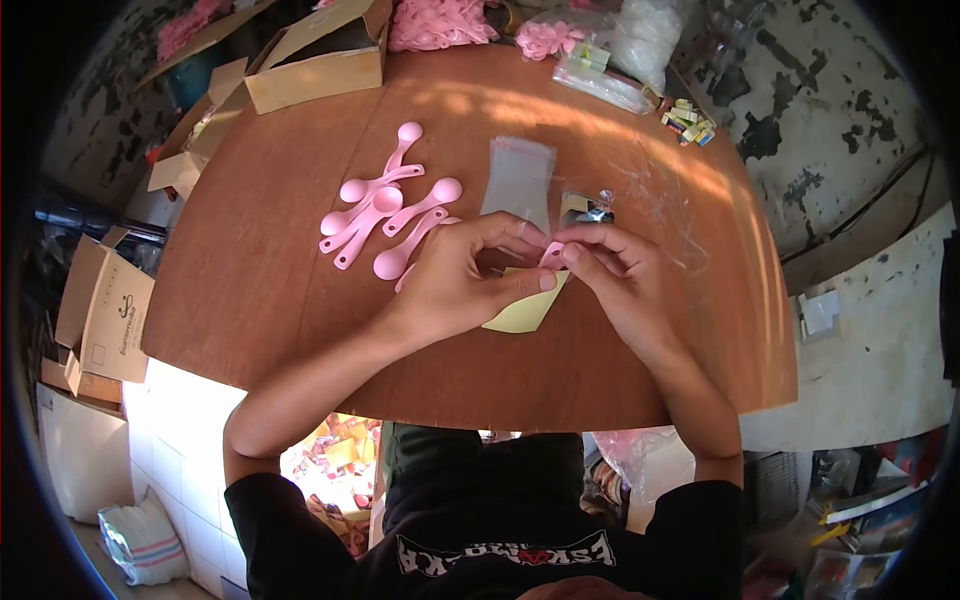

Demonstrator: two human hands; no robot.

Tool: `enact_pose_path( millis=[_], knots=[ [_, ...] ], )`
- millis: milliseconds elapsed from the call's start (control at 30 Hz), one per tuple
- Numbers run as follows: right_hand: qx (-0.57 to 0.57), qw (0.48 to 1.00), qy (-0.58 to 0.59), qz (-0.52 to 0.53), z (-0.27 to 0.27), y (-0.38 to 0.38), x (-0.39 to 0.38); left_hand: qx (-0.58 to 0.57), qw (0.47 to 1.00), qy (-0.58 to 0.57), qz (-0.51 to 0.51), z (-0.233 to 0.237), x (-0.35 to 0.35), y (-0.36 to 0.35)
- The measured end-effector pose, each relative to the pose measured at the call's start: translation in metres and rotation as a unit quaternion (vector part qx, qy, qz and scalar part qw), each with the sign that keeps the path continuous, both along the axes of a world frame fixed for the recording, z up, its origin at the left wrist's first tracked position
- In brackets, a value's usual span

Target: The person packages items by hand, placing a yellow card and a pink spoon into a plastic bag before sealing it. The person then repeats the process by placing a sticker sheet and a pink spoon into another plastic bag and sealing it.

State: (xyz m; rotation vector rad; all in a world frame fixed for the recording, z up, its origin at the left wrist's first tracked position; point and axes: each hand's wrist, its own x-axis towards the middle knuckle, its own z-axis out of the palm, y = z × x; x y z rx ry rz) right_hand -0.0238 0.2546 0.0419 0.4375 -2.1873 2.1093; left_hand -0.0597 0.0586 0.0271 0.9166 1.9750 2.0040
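Over the front middle of the table, my left hand is closed on a yellow slip of paper, its thumb lying along the slip's upper edge. My right hand pinches the end of a pink spoon between thumb and fingers. Only the holed handle end of that spoon shows, close to my left fingertips; its bowl is hidden. Several loose pink spoons lie to the left of my hands. Just beyond my fingers rests a stack of clear plastic bags, with a small dark packet to its right.
A cardboard box and a heap of pink pieces stand at the table's far edge. Clear plastic packaging and small yellow boxes lie far right. Another carton stands left of the wooden table.
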Motion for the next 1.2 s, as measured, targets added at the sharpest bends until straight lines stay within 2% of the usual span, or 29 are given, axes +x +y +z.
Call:
enact_pose_path(
  millis=[100, 233, 467, 567, 700, 767, 800, 1000, 1067, 1200],
  knots=[
    [0.002, 1.000, -0.011, -0.008, -0.005, 0.006, 0.001, 0.088, 0.996, 0.009, 0.016, -0.007, -0.003, 0.001],
    [-0.003, 0.999, -0.033, -0.022, -0.008, 0.012, -0.001, 0.056, 0.997, -0.015, 0.041, -0.014, -0.010, 0.001],
    [-0.062, 0.998, -0.020, -0.001, -0.031, 0.028, -0.014, 0.022, 0.998, -0.051, 0.005, -0.023, -0.025, -0.004],
    [-0.049, 0.999, 0.014, 0.010, -0.034, 0.031, -0.019, 0.031, 0.997, -0.061, -0.028, -0.022, -0.029, -0.005],
    [-0.008, 0.999, 0.001, 0.034, -0.034, 0.039, -0.020, 0.028, 0.996, -0.068, -0.050, -0.025, -0.032, -0.007],
    [0.041, 0.994, 0.087, 0.052, -0.034, 0.039, -0.022, 0.008, 0.999, -0.014, -0.040, -0.027, -0.033, -0.008],
    [0.040, 0.994, 0.086, 0.051, -0.034, 0.040, -0.022, 0.007, 0.999, -0.016, -0.040, -0.028, -0.033, -0.008],
    [0.067, 0.990, 0.112, 0.052, -0.036, 0.040, -0.024, 0.029, 0.996, -0.054, -0.071, -0.028, -0.036, -0.013],
    [0.114, 0.984, 0.126, 0.051, -0.034, 0.040, -0.022, 0.049, 0.991, -0.088, -0.084, -0.029, -0.036, -0.014],
    [0.047, 0.990, 0.110, 0.074, -0.032, 0.036, -0.018, 0.022, 0.996, -0.069, -0.050, -0.028, -0.033, -0.009]
  ],
)
